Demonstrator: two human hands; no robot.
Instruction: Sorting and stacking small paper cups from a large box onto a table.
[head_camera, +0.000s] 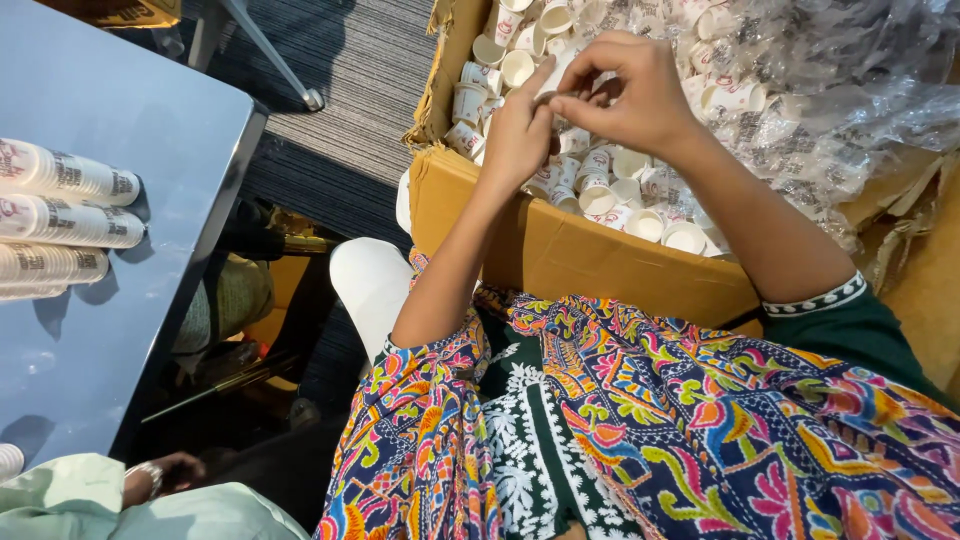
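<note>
Grey-blue table (110, 300) filling the left side, with stacked paper cups lying on their sides (65, 215) along its left edge, white with red and dark print. Brown cardboard box (560, 255) at centre and right, far of the lap, flaps open, near wall facing the camera. Heaped inside: loose small paper cups (610, 185), white with red markings, tumbled at every angle, some mouth up and showing cream insides. Crinkled clear plastic sheeting (840, 90) spread over the right and far part of the heap. Multicoloured patterned cloth (680, 430) across the near foreground, over the knees. Both forearms raised from the lap and reaching far over the near wall of the box, meeting above the heap. Left hand (517, 135) upright, palm turned right, fingers stretched up and close together, thumb tip pressed toward the other hand. Right hand (630, 95) bent at the wrist, knuckles up, fingers curled down, thumb and forefinger pinched shut. Between the two sets of fingertips, a small pale cup (556, 92), mostly hidden, gripped from both sides just above the pile; shape hard to tell. Near left corner: another person's hand (165, 475) with a metal bangle, pale green sleeve beside it, resting low under the table edge.
</note>
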